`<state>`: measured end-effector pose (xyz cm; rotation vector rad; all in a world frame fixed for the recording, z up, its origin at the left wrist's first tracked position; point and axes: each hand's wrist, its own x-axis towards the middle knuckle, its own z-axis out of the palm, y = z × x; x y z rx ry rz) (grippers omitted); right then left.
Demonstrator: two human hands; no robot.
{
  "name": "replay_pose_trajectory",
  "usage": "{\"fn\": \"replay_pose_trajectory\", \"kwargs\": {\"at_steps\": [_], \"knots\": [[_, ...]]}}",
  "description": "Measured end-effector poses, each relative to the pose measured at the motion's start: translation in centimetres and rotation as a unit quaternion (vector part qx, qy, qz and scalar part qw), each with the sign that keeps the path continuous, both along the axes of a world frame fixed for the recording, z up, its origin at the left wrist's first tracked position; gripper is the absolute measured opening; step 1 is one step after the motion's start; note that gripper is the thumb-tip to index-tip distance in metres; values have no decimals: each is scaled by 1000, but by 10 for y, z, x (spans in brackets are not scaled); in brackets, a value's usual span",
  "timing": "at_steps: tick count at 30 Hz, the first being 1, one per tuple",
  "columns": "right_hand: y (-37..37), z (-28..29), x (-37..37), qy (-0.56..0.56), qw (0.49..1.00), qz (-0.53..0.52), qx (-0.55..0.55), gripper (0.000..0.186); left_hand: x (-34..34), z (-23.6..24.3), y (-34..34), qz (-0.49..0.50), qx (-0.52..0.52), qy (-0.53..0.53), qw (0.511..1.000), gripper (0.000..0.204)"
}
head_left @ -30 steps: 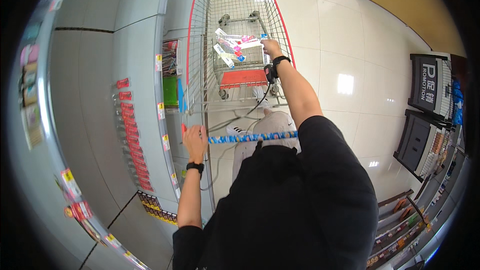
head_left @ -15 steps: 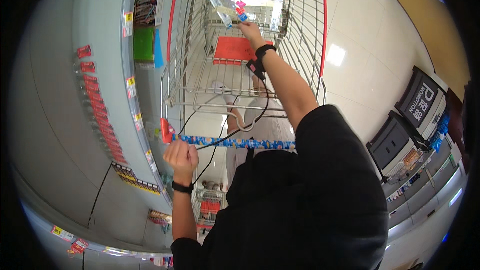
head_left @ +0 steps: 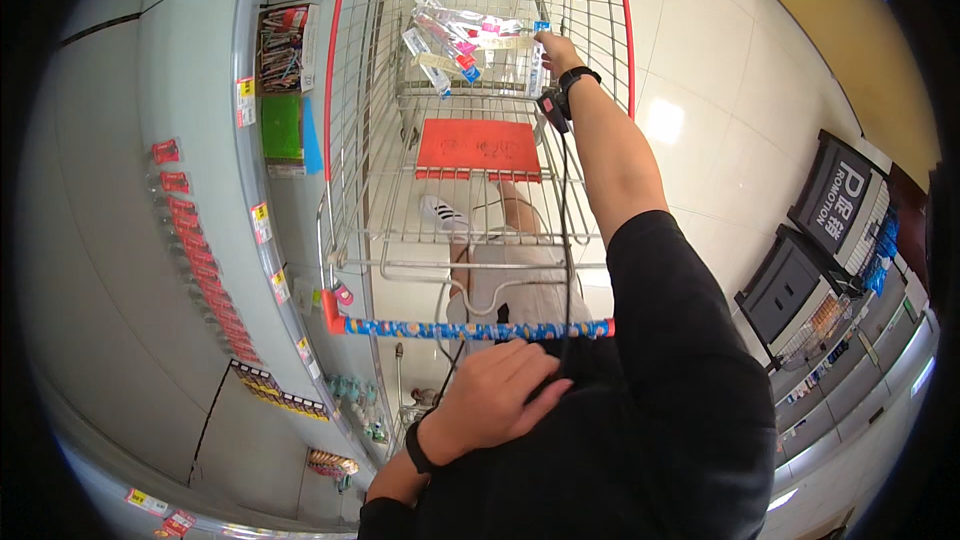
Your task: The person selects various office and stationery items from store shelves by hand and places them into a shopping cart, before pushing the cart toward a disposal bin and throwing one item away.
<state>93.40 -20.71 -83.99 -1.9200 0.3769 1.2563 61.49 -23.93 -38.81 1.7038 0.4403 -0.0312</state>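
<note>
A wire shopping cart (head_left: 470,200) with red-trimmed rims stands on a glossy floor (head_left: 720,90) of pale square tiles, where a ceiling light shows as a bright patch. Along the cart's left side runs a grey shelf unit (head_left: 170,190) edged with small yellow and red price tags (head_left: 262,222), and hanging packs sit in a bay near its top. To the right, well apart from the cart, dark display stands (head_left: 800,290) line the aisle, and a tan wall meets the floor at the upper right.

The right hand (head_left: 555,48) reaches far forward into the cart, its fingers closed on the edge of a clear plastic package (head_left: 510,60) that lies among other slim blister packs (head_left: 445,35) at the far end of the basket (pink and blue labels show through the plastic). A black band with a cable circles that wrist. A red panel (head_left: 478,148) hangs below the packs.

The left hand (head_left: 495,395) rests just below the cart's patterned blue handle bar (head_left: 470,328), fingers loosely curled and holding nothing, pressed against the person's black shirt. Through the wire bottom a white shoe (head_left: 443,215) is visible.
</note>
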Motion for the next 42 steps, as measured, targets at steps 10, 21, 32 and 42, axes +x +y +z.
{"fn": "replay_pose_trajectory", "kwargs": {"at_steps": [10,21,32,42], "knots": [[-32,-175,-17,-103,896,409,-138,57,11,-112,25,145,-13,300,943,18],[-17,-125,-54,-225,945,195,-134,31,26,-118,19,160,-26,249,955,21],[-17,-12,-34,-324,945,4,52,16,2,-86,6,169,6,202,965,24],[-21,207,-149,-127,909,30,395,23,-105,-16,-7,80,141,221,962,25]]}}
